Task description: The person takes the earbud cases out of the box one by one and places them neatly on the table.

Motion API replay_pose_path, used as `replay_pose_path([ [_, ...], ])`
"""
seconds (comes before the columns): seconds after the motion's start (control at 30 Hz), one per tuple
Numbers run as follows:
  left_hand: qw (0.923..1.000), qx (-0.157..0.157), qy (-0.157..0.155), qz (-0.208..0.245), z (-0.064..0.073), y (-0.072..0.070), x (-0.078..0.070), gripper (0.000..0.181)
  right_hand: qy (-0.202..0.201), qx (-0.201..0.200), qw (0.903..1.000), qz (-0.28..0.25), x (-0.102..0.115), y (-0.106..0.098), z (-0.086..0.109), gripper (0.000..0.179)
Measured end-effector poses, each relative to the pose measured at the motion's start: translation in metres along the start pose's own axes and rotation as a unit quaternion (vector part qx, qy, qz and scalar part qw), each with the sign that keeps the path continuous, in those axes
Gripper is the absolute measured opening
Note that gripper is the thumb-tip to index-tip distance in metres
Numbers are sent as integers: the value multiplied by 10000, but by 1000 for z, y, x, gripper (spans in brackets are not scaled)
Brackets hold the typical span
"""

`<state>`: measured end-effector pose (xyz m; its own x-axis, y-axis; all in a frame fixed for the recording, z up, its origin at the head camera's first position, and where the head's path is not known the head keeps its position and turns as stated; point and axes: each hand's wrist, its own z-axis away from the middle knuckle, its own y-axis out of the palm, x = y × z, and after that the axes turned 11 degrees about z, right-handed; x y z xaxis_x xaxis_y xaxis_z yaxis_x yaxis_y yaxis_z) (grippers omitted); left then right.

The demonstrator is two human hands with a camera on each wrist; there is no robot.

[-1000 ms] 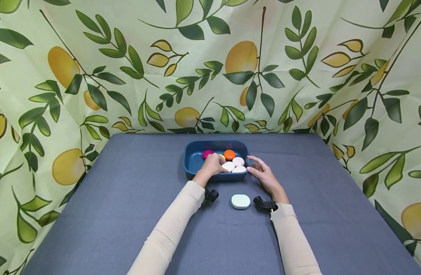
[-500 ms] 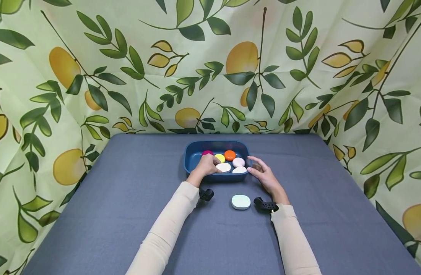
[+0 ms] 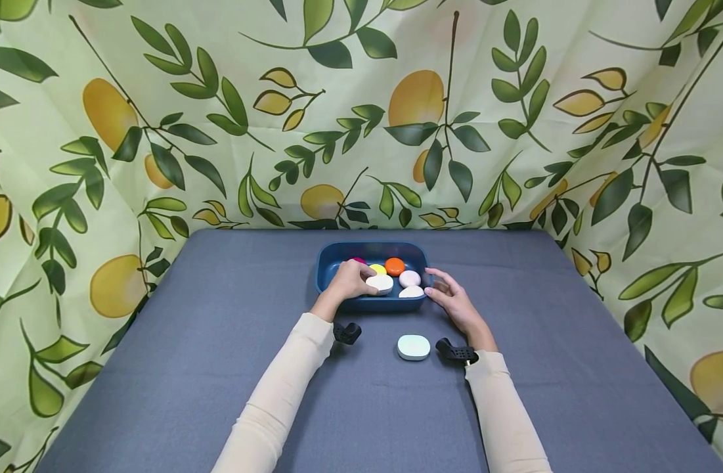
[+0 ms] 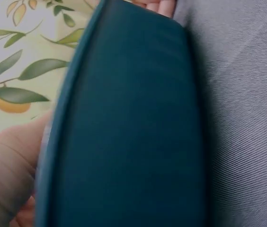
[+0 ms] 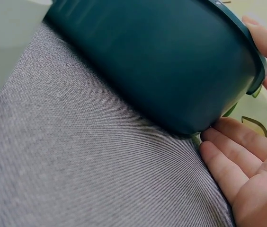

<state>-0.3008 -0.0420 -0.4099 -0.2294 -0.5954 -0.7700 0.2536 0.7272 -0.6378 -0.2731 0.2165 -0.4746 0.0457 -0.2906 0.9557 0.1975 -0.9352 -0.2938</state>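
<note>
A white oval piece (image 3: 379,284) is pinched at the blue tray (image 3: 370,305).

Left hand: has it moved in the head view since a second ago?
Yes: the left hand has shifted left along the tray, away from the orange disc.

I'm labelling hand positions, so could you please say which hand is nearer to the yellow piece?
Left: the left hand is just beside the yellow piece, pinching a white piece; the right hand is farther off, at the right end of the blue box.
</note>
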Motion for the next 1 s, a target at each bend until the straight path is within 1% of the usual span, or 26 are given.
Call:
replay_pose_path([
  [0.17, 9996, -91, 129, 223, 7, -10, -5, 37, -12, 18, 10000, -16, 1, 1, 0, 57],
  [0.27, 9991, -129, 244, 325, 14, -16, -10, 38, -3, 19, 10000, -17, 1, 1, 0, 57],
  [0.47, 9980, -85, 432, 451, 27, -22, -20, 39, -6, 11, 10000, 80, 0, -1, 0, 56],
  [0.67, 9966, 99, 642, 503, 43, -20, -24, 39, 25, 19, 9999, 115, -1, -1, 0, 56],
  [0.87, 9926, 388, 975, 605, 61, -14, -21, 38, 98, 11, 9999, 128, 0, -1, -1, 56],
  [1.0, 9907, 628, 989, 697, 73, -8, -16, 39, 73, 12, 9999, 73, 2, -1, -1, 56],
])
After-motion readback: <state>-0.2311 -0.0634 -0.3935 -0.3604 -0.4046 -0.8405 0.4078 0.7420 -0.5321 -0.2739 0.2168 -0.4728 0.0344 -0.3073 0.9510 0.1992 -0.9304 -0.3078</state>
